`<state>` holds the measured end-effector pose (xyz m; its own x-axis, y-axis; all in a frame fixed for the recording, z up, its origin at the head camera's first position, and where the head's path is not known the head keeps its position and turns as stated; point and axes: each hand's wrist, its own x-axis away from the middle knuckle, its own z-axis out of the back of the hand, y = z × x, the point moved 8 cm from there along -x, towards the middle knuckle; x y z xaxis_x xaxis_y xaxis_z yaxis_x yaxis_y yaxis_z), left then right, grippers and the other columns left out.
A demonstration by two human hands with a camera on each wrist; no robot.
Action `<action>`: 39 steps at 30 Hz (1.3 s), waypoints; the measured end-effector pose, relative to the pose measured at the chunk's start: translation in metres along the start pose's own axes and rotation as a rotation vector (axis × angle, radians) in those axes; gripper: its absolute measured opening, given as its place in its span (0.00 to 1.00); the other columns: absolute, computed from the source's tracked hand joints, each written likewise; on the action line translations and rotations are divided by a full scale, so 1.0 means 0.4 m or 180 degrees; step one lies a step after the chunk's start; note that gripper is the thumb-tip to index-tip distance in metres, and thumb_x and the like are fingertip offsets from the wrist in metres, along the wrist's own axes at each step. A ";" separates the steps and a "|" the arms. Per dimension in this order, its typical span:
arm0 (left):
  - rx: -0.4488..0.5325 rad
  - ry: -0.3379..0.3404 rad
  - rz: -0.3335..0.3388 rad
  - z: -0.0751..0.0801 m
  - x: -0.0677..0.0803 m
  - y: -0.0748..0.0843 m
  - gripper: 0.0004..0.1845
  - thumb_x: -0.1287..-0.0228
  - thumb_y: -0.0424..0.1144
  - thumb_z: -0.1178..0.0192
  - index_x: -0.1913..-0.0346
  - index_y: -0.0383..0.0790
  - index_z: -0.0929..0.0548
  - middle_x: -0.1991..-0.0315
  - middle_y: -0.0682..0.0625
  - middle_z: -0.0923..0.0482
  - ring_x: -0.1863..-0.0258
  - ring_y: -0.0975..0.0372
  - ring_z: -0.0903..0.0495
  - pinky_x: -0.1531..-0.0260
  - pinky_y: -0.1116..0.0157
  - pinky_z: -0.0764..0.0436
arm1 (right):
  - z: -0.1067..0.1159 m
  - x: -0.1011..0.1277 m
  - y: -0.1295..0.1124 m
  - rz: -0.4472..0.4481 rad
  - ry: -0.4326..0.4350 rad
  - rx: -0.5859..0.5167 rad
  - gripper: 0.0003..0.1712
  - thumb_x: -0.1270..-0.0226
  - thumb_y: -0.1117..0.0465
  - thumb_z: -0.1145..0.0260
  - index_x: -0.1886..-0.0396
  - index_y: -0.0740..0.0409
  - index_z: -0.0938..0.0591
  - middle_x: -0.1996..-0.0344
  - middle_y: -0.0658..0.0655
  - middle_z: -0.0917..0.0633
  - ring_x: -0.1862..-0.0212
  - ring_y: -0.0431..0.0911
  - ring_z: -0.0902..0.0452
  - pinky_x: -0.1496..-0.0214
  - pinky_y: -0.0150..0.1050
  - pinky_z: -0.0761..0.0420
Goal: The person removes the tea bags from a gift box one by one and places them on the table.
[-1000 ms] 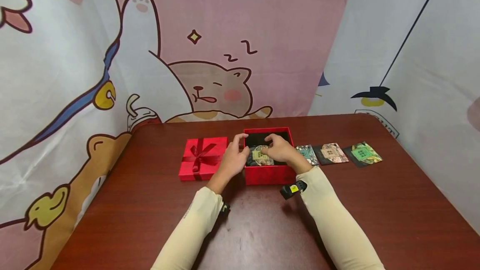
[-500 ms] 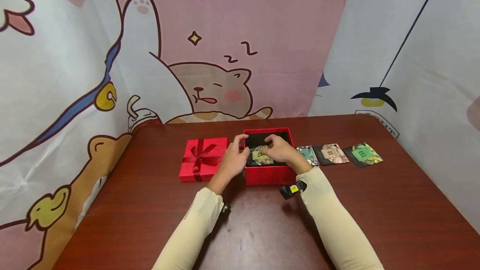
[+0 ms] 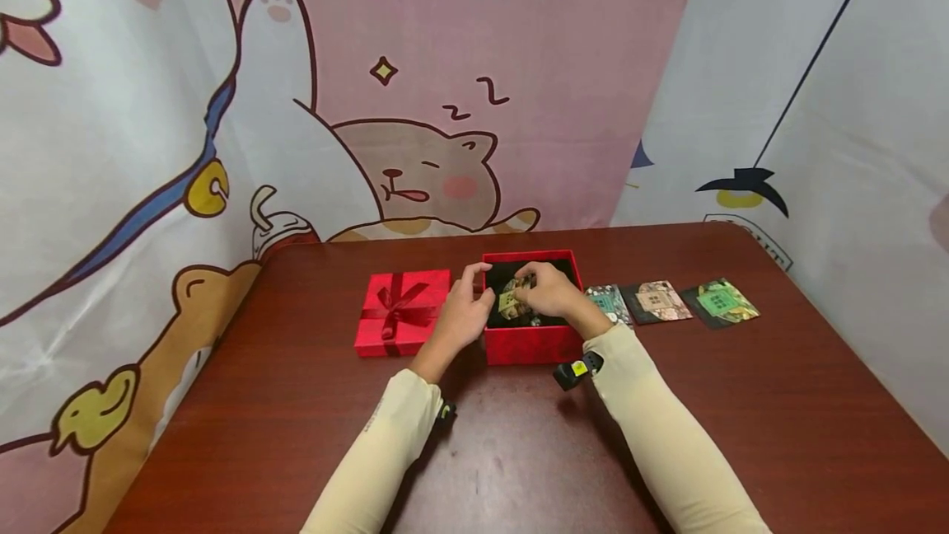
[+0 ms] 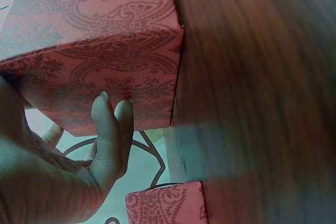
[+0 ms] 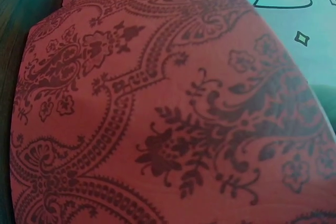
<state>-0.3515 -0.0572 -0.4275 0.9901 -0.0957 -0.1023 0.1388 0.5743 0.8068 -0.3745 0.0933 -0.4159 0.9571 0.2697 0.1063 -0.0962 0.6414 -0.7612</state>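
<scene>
An open red box (image 3: pixel 530 343) with a black inside stands mid-table. My left hand (image 3: pixel 461 313) holds its left wall, thumb at the rim, and its fingers (image 4: pixel 109 123) lie against the patterned outer side of the box (image 4: pixel 105 51). Over the inside of the box, my right hand (image 3: pixel 547 291) pinches a small patterned card (image 3: pixel 509 303) that stands tilted. The right wrist view is filled by the box wall (image 5: pixel 157 129); no hand shows there.
The red lid with a ribbon bow (image 3: pixel 401 311) lies just left of the box; lid (image 4: pixel 165 203). Three patterned cards lie in a row to the right: card (image 3: pixel 608 303), card (image 3: pixel 656 301), card (image 3: pixel 719 302). Cartoon curtains hang behind the brown table (image 3: pixel 519 452).
My right hand has shifted slightly toward the far side of the box and tipped the card up on edge. The left hand has stayed on the box wall.
</scene>
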 end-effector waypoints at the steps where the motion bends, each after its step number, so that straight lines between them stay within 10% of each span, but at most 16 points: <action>1: 0.0004 0.0005 -0.0008 0.001 0.000 0.002 0.22 0.28 0.44 0.50 0.33 0.56 0.32 0.46 0.43 0.25 0.48 0.53 0.23 0.50 0.50 0.26 | 0.001 0.000 -0.003 0.0022 0.0007 0.0019 0.22 0.34 0.63 0.37 0.42 0.68 0.23 0.63 0.60 0.20 0.68 0.48 0.26 0.69 0.37 0.26; 12: 0.0027 0.0006 0.0003 0.005 0.006 0.003 0.22 0.28 0.43 0.49 0.33 0.54 0.31 0.48 0.43 0.24 0.47 0.52 0.24 0.50 0.50 0.26 | -0.003 0.002 -0.007 0.0154 0.0004 0.0168 0.20 0.38 0.67 0.34 0.45 0.64 0.18 0.50 0.65 0.17 0.53 0.53 0.21 0.61 0.41 0.21; 21: 0.0045 0.0042 0.0002 0.002 0.008 0.006 0.22 0.29 0.42 0.48 0.34 0.55 0.31 0.48 0.42 0.24 0.47 0.52 0.24 0.49 0.49 0.27 | 0.039 0.030 -0.024 0.0345 0.0241 0.0002 0.22 0.40 0.69 0.37 0.44 0.67 0.19 0.58 0.65 0.15 0.78 0.46 0.21 0.74 0.37 0.23; 32: 0.0040 0.0072 -0.0046 0.007 0.005 0.012 0.22 0.29 0.41 0.48 0.33 0.52 0.31 0.49 0.42 0.24 0.48 0.53 0.24 0.49 0.50 0.26 | 0.106 0.088 -0.033 0.0587 0.0276 -0.0399 0.20 0.32 0.68 0.39 0.41 0.69 0.22 0.47 0.70 0.19 0.66 0.61 0.17 0.63 0.51 0.17; 39: 0.0049 0.0061 -0.0039 0.004 0.005 0.011 0.22 0.29 0.42 0.49 0.33 0.53 0.31 0.48 0.42 0.24 0.48 0.53 0.24 0.48 0.50 0.26 | 0.160 0.123 -0.011 0.0592 0.0321 -0.0522 0.20 0.32 0.68 0.38 0.41 0.69 0.22 0.47 0.69 0.19 0.67 0.53 0.20 0.66 0.45 0.16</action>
<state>-0.3490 -0.0562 -0.4234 0.9886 -0.0870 -0.1233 0.1509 0.5606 0.8142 -0.3445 0.1496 -0.3665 0.9502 0.2940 -0.1032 -0.2354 0.4602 -0.8560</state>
